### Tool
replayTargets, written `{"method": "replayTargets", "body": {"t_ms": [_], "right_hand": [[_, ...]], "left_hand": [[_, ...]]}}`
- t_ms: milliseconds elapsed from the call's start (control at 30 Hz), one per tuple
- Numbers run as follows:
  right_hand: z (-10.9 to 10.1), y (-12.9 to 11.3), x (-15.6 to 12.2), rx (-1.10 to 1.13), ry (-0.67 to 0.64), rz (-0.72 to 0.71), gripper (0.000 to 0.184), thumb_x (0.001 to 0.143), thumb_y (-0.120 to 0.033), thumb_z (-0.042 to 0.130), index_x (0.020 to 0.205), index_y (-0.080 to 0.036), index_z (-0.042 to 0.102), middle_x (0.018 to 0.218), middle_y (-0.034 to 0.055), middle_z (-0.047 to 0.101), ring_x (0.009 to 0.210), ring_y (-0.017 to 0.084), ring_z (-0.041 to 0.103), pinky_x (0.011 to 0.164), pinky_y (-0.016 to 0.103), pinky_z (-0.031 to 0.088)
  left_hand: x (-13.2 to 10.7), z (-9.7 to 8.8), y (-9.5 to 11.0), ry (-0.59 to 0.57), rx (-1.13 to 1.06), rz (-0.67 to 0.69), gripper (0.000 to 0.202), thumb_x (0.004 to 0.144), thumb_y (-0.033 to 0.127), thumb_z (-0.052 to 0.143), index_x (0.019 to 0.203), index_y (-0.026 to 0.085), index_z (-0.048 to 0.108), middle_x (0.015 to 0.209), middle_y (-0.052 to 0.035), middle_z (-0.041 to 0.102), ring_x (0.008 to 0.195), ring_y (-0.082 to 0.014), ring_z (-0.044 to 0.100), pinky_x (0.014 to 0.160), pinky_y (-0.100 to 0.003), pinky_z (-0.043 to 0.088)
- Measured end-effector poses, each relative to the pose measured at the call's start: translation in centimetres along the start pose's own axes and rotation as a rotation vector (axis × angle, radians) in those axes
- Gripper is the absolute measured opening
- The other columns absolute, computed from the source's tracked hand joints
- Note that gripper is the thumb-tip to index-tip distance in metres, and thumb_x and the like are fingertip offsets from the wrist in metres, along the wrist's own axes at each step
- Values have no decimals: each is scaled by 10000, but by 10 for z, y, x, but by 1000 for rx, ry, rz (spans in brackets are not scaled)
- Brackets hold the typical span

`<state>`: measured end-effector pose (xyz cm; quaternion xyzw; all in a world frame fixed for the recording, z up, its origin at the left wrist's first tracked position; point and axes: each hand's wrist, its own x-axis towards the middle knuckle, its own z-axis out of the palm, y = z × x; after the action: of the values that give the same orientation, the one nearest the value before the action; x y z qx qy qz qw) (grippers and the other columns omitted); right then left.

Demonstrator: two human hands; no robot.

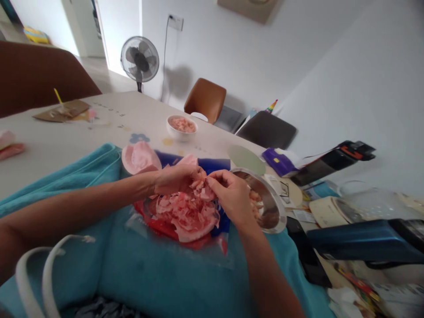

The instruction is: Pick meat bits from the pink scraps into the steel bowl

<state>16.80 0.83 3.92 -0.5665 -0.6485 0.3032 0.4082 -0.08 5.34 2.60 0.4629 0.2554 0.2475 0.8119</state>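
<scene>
My left hand (177,179) is closed around a piece of pink citrus flesh, which looks like pomelo (201,186). Thumb and fingers of my right hand (232,193) pinch at the same piece from the other side. Below both hands lies a heap of torn pink membrane and peel (188,216), on red and clear plastic over my lap. Thick pale-pink rind (141,158) rests beyond my left wrist. Just right of my right hand, a steel bowl (275,207) contains pieces of flesh, partly hidden by that hand.
A white bowl of pink flesh (181,128) stands farther back on the table (132,117). Teal cloth (159,269) covers my lap. On the right are a dark blue bottle (361,240), a black tablet-like slab (308,254) and a purple packet (279,162). A fan (139,59) stands behind the table.
</scene>
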Motion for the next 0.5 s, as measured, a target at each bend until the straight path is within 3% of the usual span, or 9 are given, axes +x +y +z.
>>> {"method": "replayTargets", "body": {"t_ms": [133, 267, 333, 433, 500], "right_hand": [[-10, 0, 2, -109, 91, -89, 202, 750, -291, 650, 927, -203, 692, 842, 26, 704, 681, 158, 623, 670, 308, 495], [-16, -5, -2, -115, 341, -154, 155, 794, -303, 615, 885, -207, 696, 852, 26, 698, 679, 148, 611, 686, 308, 500], [-13, -7, -4, -53, 298, -122, 171, 829, -351, 599, 834, -201, 680, 754, 10, 681, 617, 135, 599, 622, 284, 489], [-4, -8, -6, 61, 72, -2, 229, 827, -419, 629, 829, -192, 657, 643, -16, 650, 498, 113, 568, 506, 251, 456], [2, -7, -4, 125, 11, 48, 237, 793, -423, 677, 817, -190, 637, 627, -22, 648, 473, 107, 569, 477, 238, 453]], "left_hand": [[-2, 2, -2, 57, 23, 90, 30, 685, 121, 569, 672, 147, 562, 595, 20, 506, 550, -79, 446, 542, -195, 401], [-5, 4, -2, 120, 129, 140, 33, 731, 144, 615, 740, 145, 583, 615, 27, 527, 570, -77, 467, 569, -204, 385], [-4, 4, -2, 138, 172, 154, 62, 760, 173, 642, 769, 142, 589, 654, 18, 559, 617, -87, 510, 622, -219, 412], [-2, 3, -5, 163, 198, 181, 109, 763, 201, 676, 817, 142, 603, 736, -2, 610, 695, -108, 564, 695, -247, 442], [-1, 2, -6, 183, 213, 198, 128, 734, 171, 691, 833, 143, 617, 758, -7, 629, 720, -117, 581, 707, -253, 446]]}}
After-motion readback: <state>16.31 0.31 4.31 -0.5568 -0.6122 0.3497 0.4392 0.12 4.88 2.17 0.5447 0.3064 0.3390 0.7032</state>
